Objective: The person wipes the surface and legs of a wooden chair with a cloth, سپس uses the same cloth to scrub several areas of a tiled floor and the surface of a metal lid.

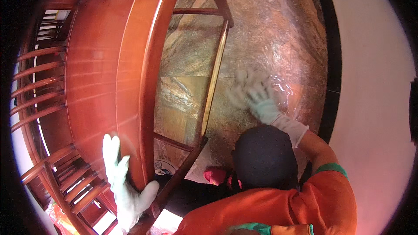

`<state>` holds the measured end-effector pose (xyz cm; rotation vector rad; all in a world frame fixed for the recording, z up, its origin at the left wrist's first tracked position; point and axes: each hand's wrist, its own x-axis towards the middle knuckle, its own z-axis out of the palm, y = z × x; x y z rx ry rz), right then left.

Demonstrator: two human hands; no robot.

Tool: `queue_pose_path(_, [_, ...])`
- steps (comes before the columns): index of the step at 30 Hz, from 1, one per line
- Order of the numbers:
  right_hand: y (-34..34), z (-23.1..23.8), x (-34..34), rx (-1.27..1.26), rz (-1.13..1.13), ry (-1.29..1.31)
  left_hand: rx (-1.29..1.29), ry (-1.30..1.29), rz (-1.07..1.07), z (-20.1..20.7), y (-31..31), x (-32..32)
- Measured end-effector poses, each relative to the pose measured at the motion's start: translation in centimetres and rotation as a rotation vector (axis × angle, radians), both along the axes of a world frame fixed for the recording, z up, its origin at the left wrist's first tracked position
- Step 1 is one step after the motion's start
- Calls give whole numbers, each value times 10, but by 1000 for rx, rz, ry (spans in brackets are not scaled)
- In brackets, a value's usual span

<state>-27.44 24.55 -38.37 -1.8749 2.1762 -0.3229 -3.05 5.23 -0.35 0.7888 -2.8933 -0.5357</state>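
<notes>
Closest in is the left hand (124, 182) in a white glove. Its fingers are spread wide and lie flat on the rim of the shiny red-brown wooden table (93, 82). It grips nothing; it just leans there. That looks like a good prop for a body bent low, so the palm should lie flat on the wood and not slide toward the edge.

Just past the orange sleeves is a round dark shape (265, 156) (a knee, maybe, but it is hard to tell). Beside it lies a small pink thing (215, 175), too hidden to name.

Further out, the right hand (257, 98), also in a white glove, is down on the glossy brown and green stone floor (278, 39). It sits right of the thin wooden table rail (214, 78). The fingers look fanned out, but the hand is all blurry. I cannot tell if it has a pale cloth under it or only the glove.

The floor shines bright by that hand and may be wet. To rub it well, I think the hand should press flat and go in small rows, so no patch gets missed. It should stay away from the rail so the knuckles don't bump.

Far off on the left stand red-brown wooden chairs with slat backs (39, 82).
</notes>
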Motion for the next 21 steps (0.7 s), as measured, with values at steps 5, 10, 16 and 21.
queue_pose_path(5, [-68,-42,-12,-40,379,-54,-3,-5,82,6,11,0])
queue_pose_path(10, [-151,-45,-89,98,-88,11,40,72,151,-9,7,12])
queue_pose_path(16, [-77,-63,-216,151,-853,129,131,-31,-34,5,-10,4])
queue_pose_path(21, [-13,-76,-182,89,-940,136,188,1,72,12,1,-6])
